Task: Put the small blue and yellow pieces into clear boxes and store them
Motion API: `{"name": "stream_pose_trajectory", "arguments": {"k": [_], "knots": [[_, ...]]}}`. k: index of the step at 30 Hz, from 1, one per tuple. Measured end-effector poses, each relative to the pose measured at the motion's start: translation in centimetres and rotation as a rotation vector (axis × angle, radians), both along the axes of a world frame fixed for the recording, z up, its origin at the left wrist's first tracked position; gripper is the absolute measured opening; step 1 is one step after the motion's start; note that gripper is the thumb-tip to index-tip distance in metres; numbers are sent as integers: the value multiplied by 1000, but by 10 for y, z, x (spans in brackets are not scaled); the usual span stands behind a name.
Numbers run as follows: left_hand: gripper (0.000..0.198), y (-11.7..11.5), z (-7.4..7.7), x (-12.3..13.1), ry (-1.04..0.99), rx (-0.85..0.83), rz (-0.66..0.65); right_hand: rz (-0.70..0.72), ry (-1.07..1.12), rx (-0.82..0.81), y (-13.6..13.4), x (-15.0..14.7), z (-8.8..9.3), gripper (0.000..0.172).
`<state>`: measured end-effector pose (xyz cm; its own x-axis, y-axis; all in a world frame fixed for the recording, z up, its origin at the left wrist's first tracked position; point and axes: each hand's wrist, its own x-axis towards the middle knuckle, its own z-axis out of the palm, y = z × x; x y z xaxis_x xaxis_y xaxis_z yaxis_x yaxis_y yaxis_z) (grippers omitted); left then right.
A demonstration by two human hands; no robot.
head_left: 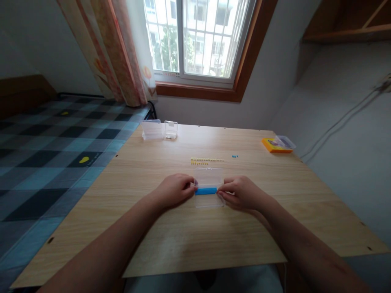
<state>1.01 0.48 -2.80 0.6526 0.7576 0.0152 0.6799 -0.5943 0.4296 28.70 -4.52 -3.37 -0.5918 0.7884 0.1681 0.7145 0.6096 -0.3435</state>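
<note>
A clear plastic box (209,202) lies opened flat in the middle of the table, its lid tilted away from me. Across it rests a bundle of thin blue sticks (205,191), side by side. The left end of the bundle is pinched by my left hand (176,188), thumb and fingers together. My right hand (241,191) closes its fingertips on the right end. Just beyond the box, small yellow pieces (201,160) lie in rows, with several tiny blue pieces (234,156) to their right.
Two clear plastic boxes (152,130) stand at the table's far left corner. An orange-yellow box (276,145) with a clear lid on it sits at the far right. The wooden table (201,240) borders a checkered bed (61,158) on the left; a window is behind.
</note>
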Motion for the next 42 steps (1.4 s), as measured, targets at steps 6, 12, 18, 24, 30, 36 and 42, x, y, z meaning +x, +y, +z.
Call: {"name": "stream_pose_trajectory", "arguments": {"k": [6, 12, 18, 24, 30, 36, 42], "knots": [[28, -1, 5, 1, 18, -19, 7, 38, 64, 73, 3, 4, -1, 21], [26, 1, 1, 0, 24, -7, 3, -229, 355, 429, 16, 25, 1, 25], [25, 4, -3, -4, -2, -8, -12, -691, 217, 407, 47, 50, -26, 34], [32, 6, -3, -5, -17, -22, -26, -885, -191, 60, 68, 42, -51, 64], [34, 7, -3, -3, -24, -16, -36, -832, -217, 11, 72, 38, -54, 57], [35, 7, -1, -3, -20, -23, -25, -785, -202, -13, 75, 38, -53, 54], [33, 6, 1, -4, -18, -33, -30, -794, -161, 31, 72, 38, -51, 52]]}}
